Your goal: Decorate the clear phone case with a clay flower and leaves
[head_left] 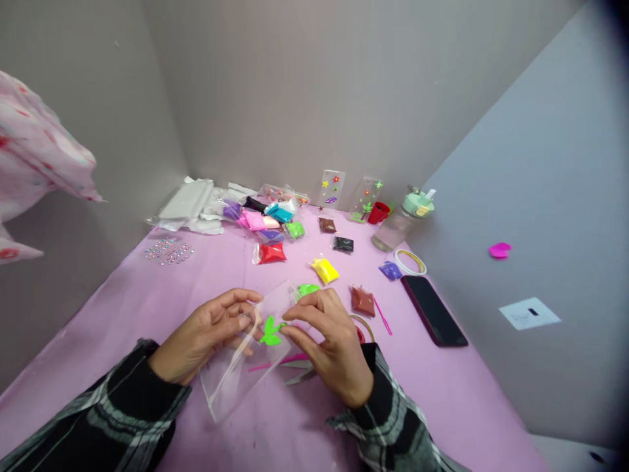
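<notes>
My left hand [209, 331] holds a clear phone case [246, 377] at its left side, thumb in front and fingers behind. The case is tilted over the table. A bright green leaf-shaped piece of clay [270, 332] sits on its surface. My right hand [329, 334] pinches thumb and forefinger together at the right tip of the green leaf piece. Under the right hand lie scissors [299, 375], partly hidden, and a pink stick tool [263, 365] seen partly through the case. A green clay packet [307, 290] shows just behind my right fingers.
Clay packets lie beyond my hands: red [272, 253], yellow [325, 270], black [343, 244] and brown [362, 301]. A phone [434, 310], white tape roll [410, 262] and bottle [400, 223] stand or lie at right. Decorated cases [331, 189] lean against the wall.
</notes>
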`<action>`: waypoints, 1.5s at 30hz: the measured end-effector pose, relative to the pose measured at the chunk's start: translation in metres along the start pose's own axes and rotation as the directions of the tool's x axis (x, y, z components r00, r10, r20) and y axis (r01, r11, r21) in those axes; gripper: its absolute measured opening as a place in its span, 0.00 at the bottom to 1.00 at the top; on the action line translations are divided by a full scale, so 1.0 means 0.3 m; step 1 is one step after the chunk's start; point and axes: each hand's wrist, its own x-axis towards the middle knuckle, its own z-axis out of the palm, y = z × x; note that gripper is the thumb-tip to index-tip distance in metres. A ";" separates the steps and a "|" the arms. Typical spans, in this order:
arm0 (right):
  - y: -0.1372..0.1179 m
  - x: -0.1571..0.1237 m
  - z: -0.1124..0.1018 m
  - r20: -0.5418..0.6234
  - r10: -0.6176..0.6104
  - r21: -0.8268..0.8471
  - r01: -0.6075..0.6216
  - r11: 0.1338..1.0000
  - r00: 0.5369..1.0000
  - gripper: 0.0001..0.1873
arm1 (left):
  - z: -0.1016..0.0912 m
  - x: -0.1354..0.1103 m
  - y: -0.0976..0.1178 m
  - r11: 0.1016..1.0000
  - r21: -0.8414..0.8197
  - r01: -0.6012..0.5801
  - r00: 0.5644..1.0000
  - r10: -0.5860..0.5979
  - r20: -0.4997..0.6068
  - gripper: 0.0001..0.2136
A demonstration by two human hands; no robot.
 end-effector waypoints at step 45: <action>0.004 0.002 -0.003 -0.008 -0.102 -0.130 0.100 0.986 0.995 0.06 | 0.016 -0.002 -0.041 0.962 0.185 -0.203 0.973 0.219 -0.069 0.12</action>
